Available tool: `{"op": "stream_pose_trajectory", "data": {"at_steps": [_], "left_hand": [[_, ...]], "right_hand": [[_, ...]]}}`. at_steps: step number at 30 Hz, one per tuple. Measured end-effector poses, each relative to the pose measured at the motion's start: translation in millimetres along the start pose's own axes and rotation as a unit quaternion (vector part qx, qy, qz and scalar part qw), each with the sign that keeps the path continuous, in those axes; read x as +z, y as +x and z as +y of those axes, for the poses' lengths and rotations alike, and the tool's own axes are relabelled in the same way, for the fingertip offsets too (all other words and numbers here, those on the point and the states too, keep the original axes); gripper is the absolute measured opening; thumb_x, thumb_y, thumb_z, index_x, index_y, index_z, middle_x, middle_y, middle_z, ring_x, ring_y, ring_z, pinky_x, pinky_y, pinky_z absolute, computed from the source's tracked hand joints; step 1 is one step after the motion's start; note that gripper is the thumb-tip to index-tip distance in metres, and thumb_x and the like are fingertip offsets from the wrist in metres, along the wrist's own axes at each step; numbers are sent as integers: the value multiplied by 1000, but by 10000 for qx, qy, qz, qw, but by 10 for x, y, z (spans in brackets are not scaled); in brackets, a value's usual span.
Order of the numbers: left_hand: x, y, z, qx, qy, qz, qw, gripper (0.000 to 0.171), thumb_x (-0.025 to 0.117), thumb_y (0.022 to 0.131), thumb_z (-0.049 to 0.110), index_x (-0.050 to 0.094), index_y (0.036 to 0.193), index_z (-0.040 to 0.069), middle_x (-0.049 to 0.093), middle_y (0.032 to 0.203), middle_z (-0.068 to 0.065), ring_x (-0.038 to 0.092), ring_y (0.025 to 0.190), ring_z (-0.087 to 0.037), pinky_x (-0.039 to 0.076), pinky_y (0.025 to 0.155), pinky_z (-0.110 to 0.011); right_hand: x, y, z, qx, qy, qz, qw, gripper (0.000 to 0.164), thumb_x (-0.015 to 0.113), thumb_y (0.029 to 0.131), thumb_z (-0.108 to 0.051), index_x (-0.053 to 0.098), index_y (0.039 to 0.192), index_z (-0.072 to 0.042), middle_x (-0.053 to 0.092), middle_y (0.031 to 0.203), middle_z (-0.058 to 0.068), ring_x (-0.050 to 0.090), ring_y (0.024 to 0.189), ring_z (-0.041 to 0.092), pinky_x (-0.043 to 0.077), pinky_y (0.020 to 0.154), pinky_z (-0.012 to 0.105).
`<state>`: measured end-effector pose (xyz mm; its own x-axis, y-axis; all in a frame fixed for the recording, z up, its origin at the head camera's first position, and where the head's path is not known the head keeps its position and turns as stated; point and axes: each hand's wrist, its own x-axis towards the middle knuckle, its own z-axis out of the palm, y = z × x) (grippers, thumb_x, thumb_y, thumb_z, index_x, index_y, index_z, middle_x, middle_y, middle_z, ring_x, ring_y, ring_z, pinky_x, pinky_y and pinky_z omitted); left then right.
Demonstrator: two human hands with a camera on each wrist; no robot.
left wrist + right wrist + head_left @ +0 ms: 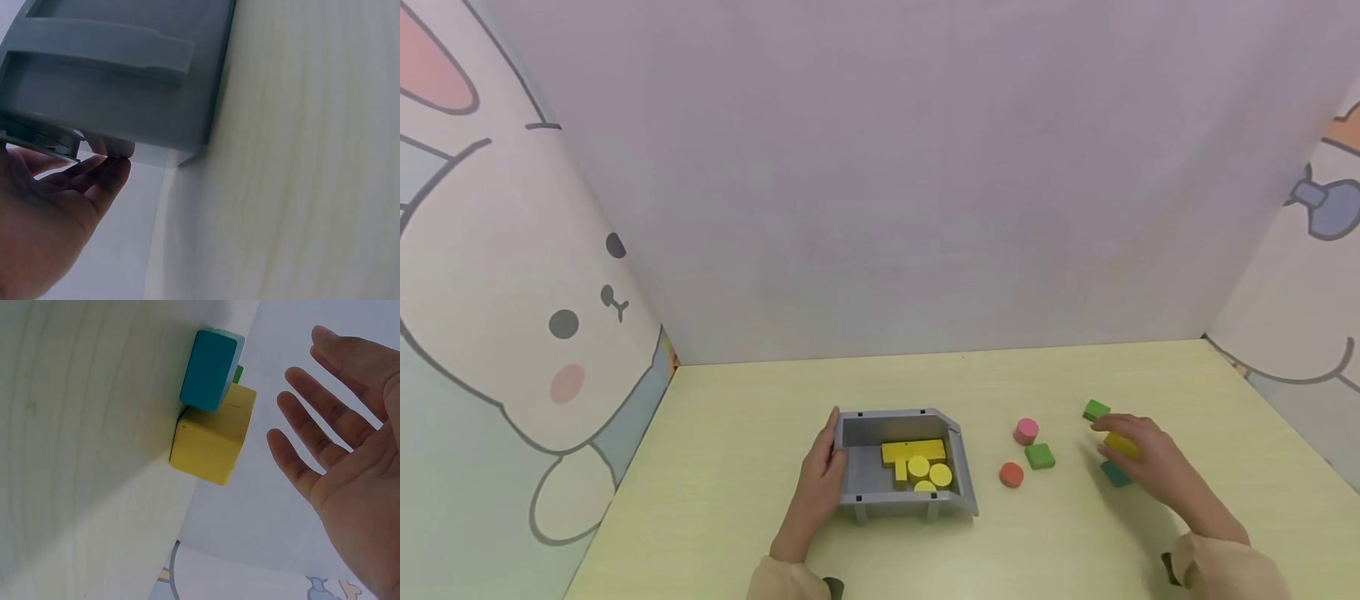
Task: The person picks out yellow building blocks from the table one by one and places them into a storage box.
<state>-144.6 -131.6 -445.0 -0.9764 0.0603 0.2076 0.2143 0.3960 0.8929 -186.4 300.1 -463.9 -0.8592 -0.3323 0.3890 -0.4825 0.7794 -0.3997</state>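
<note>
At the left end of a grey plastic bin (887, 497), my left hand (818, 479) grips the wall, thumb by the rim. Inside the bin lie yellow blocks: a long bar (913, 452), a small narrow piece (900, 473) and several round ones (918, 467). My right hand (1161, 467) hovers over a yellow block (209, 447), its fingers (334, 419) spread and apart from it in the right wrist view. Right beside that block is a teal block (209, 369). The left wrist view shows the bin's ribbed grey underside (100, 94) above the left fingers.
Between the bin and my right hand lie a pink cylinder (1026, 431), a red round block (1011, 474) and a green block (1041, 456). Another green block (1096, 409) lies just beyond the right fingertips. A pale wall (925, 208) rises behind the wooden table (737, 433).
</note>
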Motion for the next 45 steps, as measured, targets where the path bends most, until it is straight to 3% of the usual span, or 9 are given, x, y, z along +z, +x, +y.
{"op": "stream_pose_trajectory", "data": {"at_steps": [9,16,24,33,45], "left_hand": [[-1,5,-19,52,22,-21,10000,51,34,92,-4,21,141,-5,24,145,-30,22,132,-38,25,105,-59],[52,45,-260,-28,122,-4,9999,53,34,94,0,19,144,6,24,148,-22,21,133,-31,26,106,-55],[10,14,-74,25,-70,-25,10000,51,34,92,-3,21,142,-4,24,146,-28,21,132,-37,25,105,-58],[79,67,-363,98,93,39,9999,53,34,94,2,20,144,6,24,148,-21,21,133,-30,26,106,-56],[71,65,-364,122,45,39,9999,52,34,94,3,20,144,6,24,149,-21,20,134,-30,25,106,-56]], "right_hand": [[-55,-87,162,228,-77,-63,9997,29,67,72,3,62,100,4,57,108,31,47,95,47,39,75,66],[-74,-115,225,212,-59,-61,9997,32,67,71,4,60,103,5,54,109,33,45,95,49,38,73,68],[-64,-139,281,364,-105,-275,9989,31,64,73,6,60,104,5,54,108,34,46,96,50,38,73,68],[-63,-132,311,508,-66,-505,9974,34,62,74,7,58,108,4,55,109,32,48,99,51,44,73,67],[-42,-102,302,946,-254,-916,9910,38,62,76,3,55,113,6,56,108,35,50,98,52,44,77,66]]}}
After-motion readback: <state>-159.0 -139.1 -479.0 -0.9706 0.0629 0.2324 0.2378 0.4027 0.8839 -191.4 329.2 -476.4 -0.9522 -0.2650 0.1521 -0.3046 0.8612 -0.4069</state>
